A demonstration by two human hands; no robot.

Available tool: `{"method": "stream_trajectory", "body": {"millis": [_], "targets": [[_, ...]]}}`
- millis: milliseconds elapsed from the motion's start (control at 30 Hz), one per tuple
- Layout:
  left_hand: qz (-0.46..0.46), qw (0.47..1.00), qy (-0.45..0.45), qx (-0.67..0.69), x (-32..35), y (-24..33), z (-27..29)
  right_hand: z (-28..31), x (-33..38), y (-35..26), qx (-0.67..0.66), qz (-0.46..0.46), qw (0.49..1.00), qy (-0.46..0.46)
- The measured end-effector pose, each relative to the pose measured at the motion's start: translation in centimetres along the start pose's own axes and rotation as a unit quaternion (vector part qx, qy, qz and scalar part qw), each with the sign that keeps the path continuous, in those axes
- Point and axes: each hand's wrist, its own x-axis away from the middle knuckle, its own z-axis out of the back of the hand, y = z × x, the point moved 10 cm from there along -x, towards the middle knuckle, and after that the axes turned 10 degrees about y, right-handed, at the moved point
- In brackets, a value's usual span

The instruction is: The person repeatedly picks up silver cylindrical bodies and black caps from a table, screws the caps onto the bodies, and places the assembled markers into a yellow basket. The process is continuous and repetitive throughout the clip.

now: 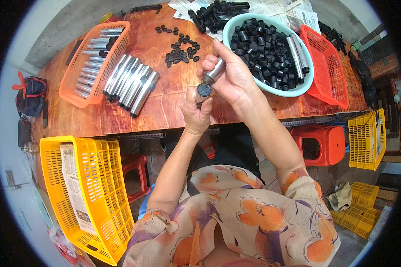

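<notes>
One tall yellow slatted plastic crate (113, 178) stands at the near left; two red plastic stools (329, 144) sit lower, one on each side of the person's legs. Over the near edge of the brown-red wooden bench (165, 100), the right hand (238, 75) has its fingers curled around one silver metal tube (218, 70). The left hand (195, 113) has its fingers closed on one black round-headed piece (204, 90), at the tube's lower end; whether the two are joined I cannot tell.

Farther left, about seven loose silver tubes (142, 91) lie side by side, next to one orange plastic basket (69, 97) with roughly ten more. On the right, one pale green round basin (309, 71) holds black short cylinders (263, 49), too many to count, and two silver-grey tubes (294, 57); one red plastic basket (327, 66) stands beside it. Beyond the hands are scattered thirty or more small black caps (178, 55). Farthest, a pile of black parts (218, 13) lies partly on newspaper (294, 13).
</notes>
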Motion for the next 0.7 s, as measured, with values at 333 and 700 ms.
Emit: {"method": "stream_trajectory", "body": {"millis": [333, 700], "targets": [[0.014, 0.998, -0.016, -0.062, 0.0, 0.3, -0.3, -0.3, 0.9, -1.3, -0.040, -0.013, 0.999, -0.025], [0.022, 0.999, 0.004, -0.042, 0.2, -0.3, -0.5, 0.3, 1.2, -1.5, 0.000, 0.013, 1.000, 0.003]]}}
